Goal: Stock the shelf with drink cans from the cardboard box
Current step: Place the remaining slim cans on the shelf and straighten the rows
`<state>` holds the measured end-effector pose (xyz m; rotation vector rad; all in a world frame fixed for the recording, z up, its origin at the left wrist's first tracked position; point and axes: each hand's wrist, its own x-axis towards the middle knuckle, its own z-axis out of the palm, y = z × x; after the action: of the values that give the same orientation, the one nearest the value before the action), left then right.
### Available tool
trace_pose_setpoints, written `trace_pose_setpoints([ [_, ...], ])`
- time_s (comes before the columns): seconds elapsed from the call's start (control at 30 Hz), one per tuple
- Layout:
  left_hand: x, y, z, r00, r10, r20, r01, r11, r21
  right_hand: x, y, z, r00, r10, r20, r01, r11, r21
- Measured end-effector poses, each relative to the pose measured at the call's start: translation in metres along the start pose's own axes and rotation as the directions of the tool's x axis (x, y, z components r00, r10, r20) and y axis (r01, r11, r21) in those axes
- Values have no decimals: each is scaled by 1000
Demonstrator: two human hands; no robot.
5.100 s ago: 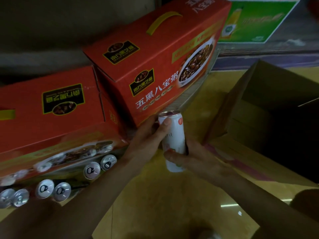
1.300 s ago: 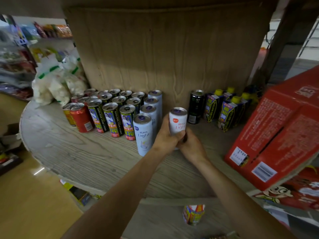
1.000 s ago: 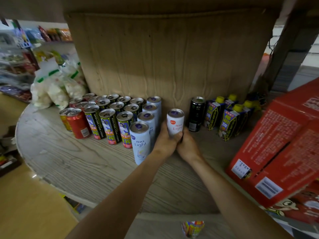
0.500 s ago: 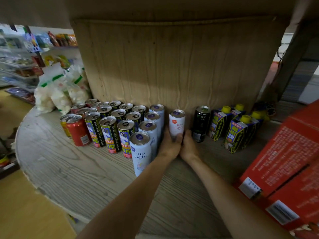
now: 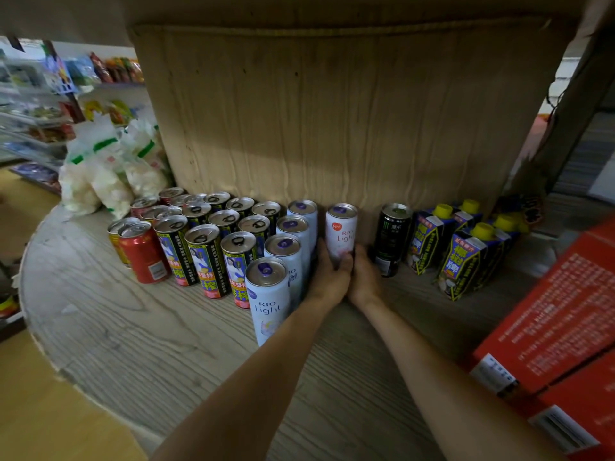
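A rounded shelf [image 5: 100, 327] of pale grey wood-grain board fills the lower view, its curved edge sweeping along the left. Behind it stands a tall cardboard panel [image 5: 332, 111], brown and corrugated, ribbed vertically and creased near the top. A flat board [image 5: 299, 5] overhangs above, its underside in shade. Below at left lies a smooth yellow-tan floor [image 5: 43, 427]. Far left, store racks [image 5: 36, 108] carry bright packets under stronger, whitish light. At right 1 dark slanted post [image 5: 572, 104] rises, with pale light showing beyond it. The near scene is dim.
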<state>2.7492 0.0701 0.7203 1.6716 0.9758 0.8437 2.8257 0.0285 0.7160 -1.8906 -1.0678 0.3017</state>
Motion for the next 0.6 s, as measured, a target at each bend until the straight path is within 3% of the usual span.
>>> trace_pose_setpoints([
  [0.6, -35, 21, -17, 996, -50, 73, 43, 994, 99, -11, -14, -9, 998, 53, 17, -51, 995, -86],
])
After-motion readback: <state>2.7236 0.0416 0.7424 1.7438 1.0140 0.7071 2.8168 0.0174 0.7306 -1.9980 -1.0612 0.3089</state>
